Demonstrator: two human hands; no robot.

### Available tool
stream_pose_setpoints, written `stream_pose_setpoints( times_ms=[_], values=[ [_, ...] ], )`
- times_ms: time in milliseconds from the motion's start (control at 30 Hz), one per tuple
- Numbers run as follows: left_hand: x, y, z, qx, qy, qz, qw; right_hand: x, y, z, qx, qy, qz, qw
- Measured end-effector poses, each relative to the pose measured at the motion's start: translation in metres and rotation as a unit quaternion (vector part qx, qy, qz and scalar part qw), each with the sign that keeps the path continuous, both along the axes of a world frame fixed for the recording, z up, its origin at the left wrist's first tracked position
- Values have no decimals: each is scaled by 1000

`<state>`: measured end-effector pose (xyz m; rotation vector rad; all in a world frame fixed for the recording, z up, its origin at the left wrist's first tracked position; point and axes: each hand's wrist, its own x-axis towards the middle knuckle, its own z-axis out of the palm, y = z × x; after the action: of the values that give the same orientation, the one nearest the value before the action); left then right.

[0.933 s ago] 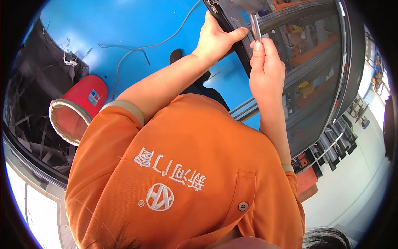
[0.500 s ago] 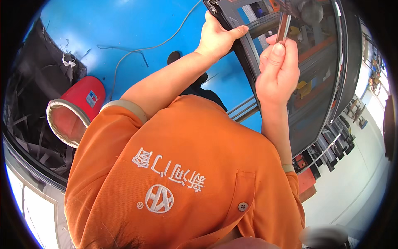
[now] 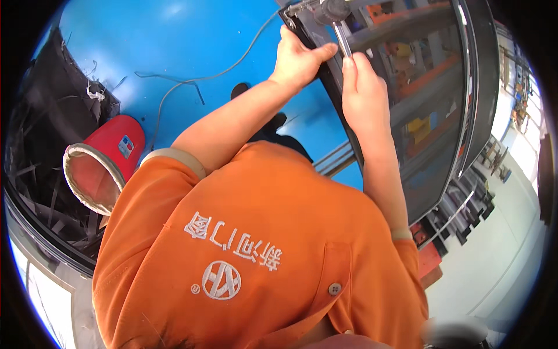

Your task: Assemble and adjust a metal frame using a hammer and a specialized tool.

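A dark framed glass panel (image 3: 427, 157), like a window sash, stands at the upper right. My left hand (image 3: 296, 61) grips its near edge (image 3: 333, 84) close to the far corner, thumb on top and fingers over the outer side. In my right hand (image 3: 367, 96) is a mallet (image 3: 335, 10) with a dark, round head and a shiny metal handle. The mallet's head is over the frame's far corner, just beyond my left hand; whether it touches cannot be made out. My right fingers are wrapped round the handle.
On the blue floor (image 3: 215, 35) at the left lies a thin grey cable (image 3: 229, 72). A red bucket (image 3: 119, 139) lies tilted beside a dark bin (image 3: 49, 128) of black scraps. Stacked dark profiles (image 3: 465, 200) and tools stand at the far right.
My right hand has swung the mallet left, from over the glass to the frame's corner. My left hand keeps its grip and has shifted slightly left and down.
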<state>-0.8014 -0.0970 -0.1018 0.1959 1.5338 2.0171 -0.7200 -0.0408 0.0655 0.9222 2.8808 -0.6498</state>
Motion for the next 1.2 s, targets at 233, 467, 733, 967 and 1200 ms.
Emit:
stream_pose_setpoints(
  times_ms=[233,467,733,967,1200],
  values=[
    [-1,-20,44,-47,-28,-22,998,0,-13,20,-129,158,-70,976],
    [-5,-16,42,-52,-39,-6,998,-5,-11,20,-80,134,-57,986],
    [-6,-24,43,-56,-27,-38,997,11,-11,8,-118,-18,-75,990],
    [-48,-52,34,-145,241,9,960,53,-24,16,-286,126,-196,929],
    [-70,-62,62,-267,700,-48,661,84,-41,9,-340,112,-275,892]
  ],
)
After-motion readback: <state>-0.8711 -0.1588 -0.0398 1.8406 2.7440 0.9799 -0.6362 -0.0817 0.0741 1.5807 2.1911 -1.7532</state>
